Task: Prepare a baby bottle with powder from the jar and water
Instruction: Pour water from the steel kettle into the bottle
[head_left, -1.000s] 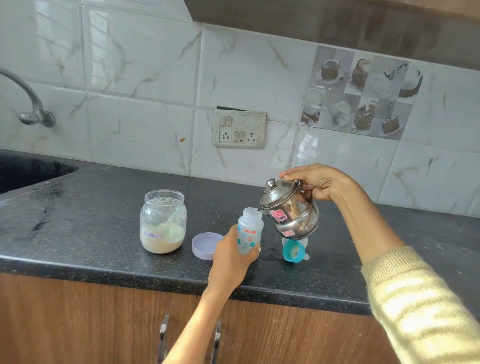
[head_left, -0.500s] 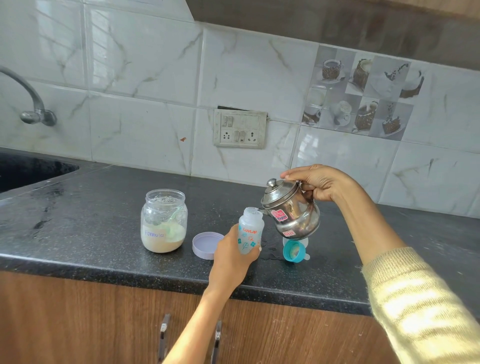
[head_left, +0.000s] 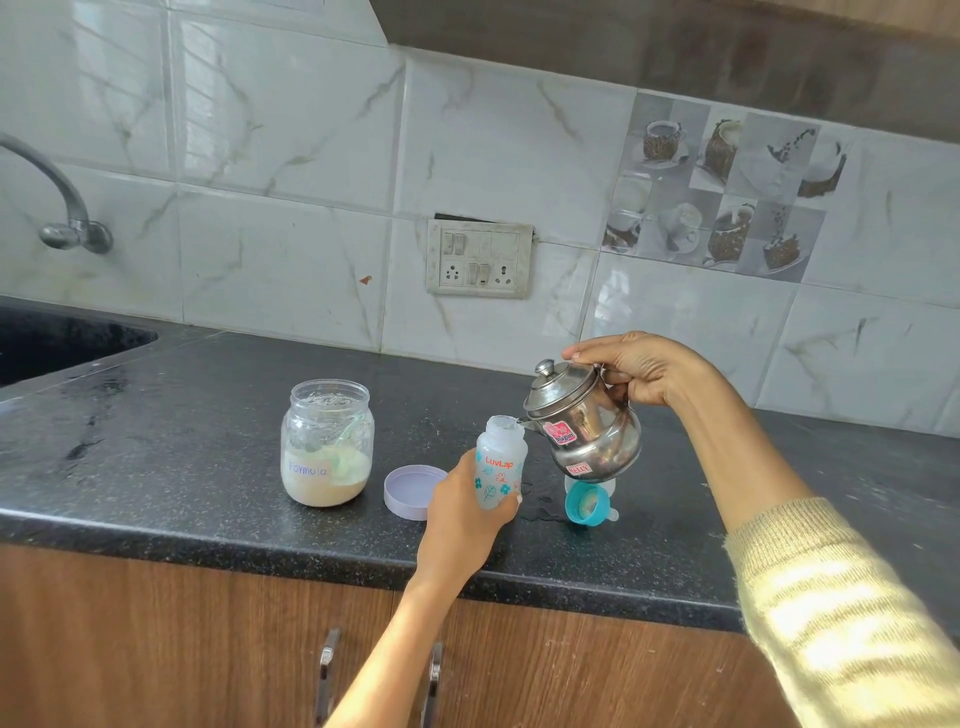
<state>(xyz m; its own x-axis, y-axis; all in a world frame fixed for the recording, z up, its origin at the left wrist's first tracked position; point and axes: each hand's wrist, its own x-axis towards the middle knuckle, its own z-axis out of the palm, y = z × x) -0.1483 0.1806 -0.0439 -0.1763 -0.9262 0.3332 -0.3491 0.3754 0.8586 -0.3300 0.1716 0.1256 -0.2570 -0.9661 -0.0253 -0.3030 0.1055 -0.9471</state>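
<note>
1. We've got the baby bottle (head_left: 500, 467) just right of center frame, held slightly off the black counter (head_left: 208, 441). Our left hand (head_left: 467, 514) has its fingers wrapped round the lower half.
2. Our right hand (head_left: 636, 371) grips the handle of the steel kettle (head_left: 584, 423), forefinger stretched over the lid. It's tipped left with the spout at the bottle's open mouth.
3. The bottle looks like thin, light plastic, so it'll probably flex if squeezed and get heavier as it fills. Holding it low round the body seems right to us.
4. The kettle is probably the heavy one, and smooth metal too. There's a wet patch on the counter under it, so things could be slippery.
5. The glass jar (head_left: 327, 444) of powder sits open at center left, a scoop inside and its lilac lid (head_left: 410, 491) beside it. Glass, so a firm grip on its sides.
6. The teal bottle cap (head_left: 584, 501) lies under the kettle.
</note>
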